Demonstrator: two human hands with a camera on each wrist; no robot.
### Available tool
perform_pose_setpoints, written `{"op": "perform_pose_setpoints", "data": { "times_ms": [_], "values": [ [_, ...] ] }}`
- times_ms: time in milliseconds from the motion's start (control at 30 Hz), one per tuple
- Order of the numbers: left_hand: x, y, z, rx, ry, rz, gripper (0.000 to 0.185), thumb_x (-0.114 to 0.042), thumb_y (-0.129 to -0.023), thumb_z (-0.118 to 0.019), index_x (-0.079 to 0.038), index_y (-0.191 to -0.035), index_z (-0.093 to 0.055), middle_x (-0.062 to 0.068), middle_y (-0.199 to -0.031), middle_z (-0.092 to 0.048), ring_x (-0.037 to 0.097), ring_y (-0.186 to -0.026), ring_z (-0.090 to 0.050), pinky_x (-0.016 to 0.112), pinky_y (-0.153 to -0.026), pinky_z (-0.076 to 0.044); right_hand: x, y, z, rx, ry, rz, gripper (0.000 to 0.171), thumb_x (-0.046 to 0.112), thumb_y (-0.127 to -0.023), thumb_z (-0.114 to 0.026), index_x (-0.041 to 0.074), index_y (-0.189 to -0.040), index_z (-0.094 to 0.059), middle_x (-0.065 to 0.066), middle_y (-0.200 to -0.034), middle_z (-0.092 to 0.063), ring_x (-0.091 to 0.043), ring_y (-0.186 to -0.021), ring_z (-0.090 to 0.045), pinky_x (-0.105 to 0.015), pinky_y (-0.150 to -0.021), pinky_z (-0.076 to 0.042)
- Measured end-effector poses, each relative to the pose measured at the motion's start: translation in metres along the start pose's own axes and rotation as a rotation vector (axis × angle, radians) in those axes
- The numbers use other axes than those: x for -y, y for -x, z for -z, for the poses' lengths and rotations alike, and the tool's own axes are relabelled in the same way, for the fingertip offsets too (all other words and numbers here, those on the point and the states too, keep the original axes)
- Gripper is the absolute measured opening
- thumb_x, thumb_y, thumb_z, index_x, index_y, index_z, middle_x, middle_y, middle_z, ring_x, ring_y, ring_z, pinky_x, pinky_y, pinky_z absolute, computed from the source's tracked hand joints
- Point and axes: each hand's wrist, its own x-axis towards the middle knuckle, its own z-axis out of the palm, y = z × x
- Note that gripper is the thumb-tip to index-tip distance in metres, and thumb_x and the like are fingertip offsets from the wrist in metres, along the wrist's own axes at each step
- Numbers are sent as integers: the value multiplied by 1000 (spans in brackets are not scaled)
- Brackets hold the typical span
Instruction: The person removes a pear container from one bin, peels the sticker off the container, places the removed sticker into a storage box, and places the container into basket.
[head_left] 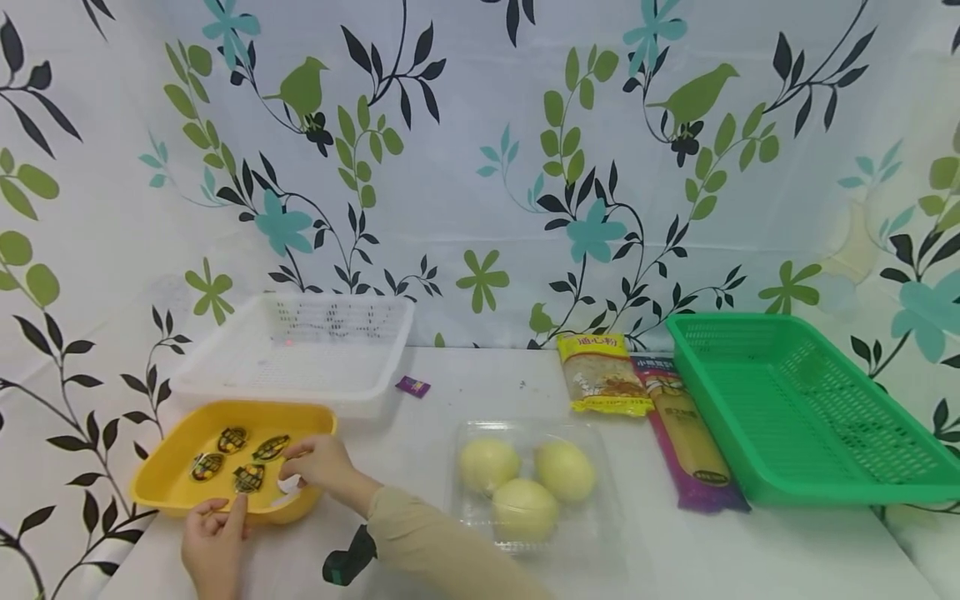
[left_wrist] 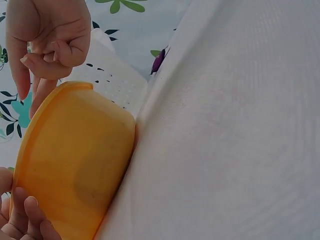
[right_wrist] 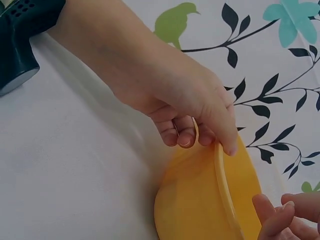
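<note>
Your yellow basin (head_left: 167, 479) sits on the table (head_left: 495, 392) at your left, just in front of the white basket (head_left: 277, 398). It is between your two hands: your left hand (head_left: 213, 542) is at the near rim, and your right hand (head_left: 322, 467) reaches over the right end.

Left grip: your fingers are loosely curled, with fingertips at the rim; whether they clasp it or merely rest against it cannot be determined. Right grip: your outer fingers are bent, while your thumb and forefinger point down at the rim, slightly apart in the left wrist view. Whether they pinch anything cannot be determined.

A white piece (head_left: 288, 483) lies inside the basin, directly below your right fingertips in the head view; contact with them is unclear. Four dark, gold-marked packets (head_left: 232, 439) lie on the basin floor, left of your right hand and beyond your left. The nearest of these appears just past your left fingertips.

To your right, a clear container (head_left: 592, 533) holds three pale round items (head_left: 525, 510), well apart from both hands. Farther right, a yellow bag (head_left: 606, 375) and a long purple-ended bag (head_left: 693, 433) lie beside the green basket (head_left: 750, 417)
</note>
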Motion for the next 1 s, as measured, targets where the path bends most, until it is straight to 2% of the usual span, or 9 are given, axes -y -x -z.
{"op": "perform_pose_setpoints", "data": {
  "times_ms": [167, 267, 600, 767, 867, 1000],
  "values": [
    [1, 1, 2, -2, -49, 19, 19, -26, -85, -61, -19, -89, -43, -13, -49, -50, 4, -38, -47, 19, -37, -32, 0, 4, 7, 22, -20, 12, 3, 3, -78, -65, 4, -79, -68, 0, -59, -63, -11, -45, -49, -21, -45, -42],
    [2, 3, 4, -2, -35, 30, 18, -27, -86, -59, -19, -89, -43, -13, -48, -51, 6, -37, -48, 20, -35, -34, 1, 8, 10, 42, -57, 15, 5, 5, -81, -63, 3, -81, -67, -3, -60, -64, -13, -47, -51, -24, -46, -43],
    [1, 2, 4, -4, 92, -23, 10, -21, -89, -54, -16, -89, -45, -9, -47, -53, 7, -35, -49, 17, -36, -40, 12, 18, 28, 91, -86, 56, 10, 10, -83, -61, 4, -87, -68, -1, -66, -66, -9, -45, -45, -20, -43, -35],
    [0, 4, 0, 0, 158, 10, 6, -22, -94, -44, -17, -92, -44, -8, -47, -53, 8, -34, -49, 19, -36, -42, 15, 24, 42, 128, -171, 10, 13, 15, -83, -61, 8, -89, -69, -2, -69, -66, -8, -45, -40, -18, -40, -26],
    [-1, 5, -4, -3, 145, 29, 5, -22, -95, -41, -19, -93, -43, -9, -47, -53, 9, -34, -50, 20, -36, -43, 19, 29, 51, 169, -241, 15, 14, 16, -84, -61, 7, -90, -69, -4, -73, -67, -8, -46, -41, -17, -41, -27],
    [2, 1, -4, -17, 67, 50, 8, -27, -95, -39, -20, -94, -42, -10, -49, -53, 9, -35, -50, 26, -34, -42, 23, 37, 63, 245, -327, 55, 15, 15, -85, -59, 5, -92, -68, -6, -77, -67, -6, -45, -40, -15, -41, -26]
  ]
}}
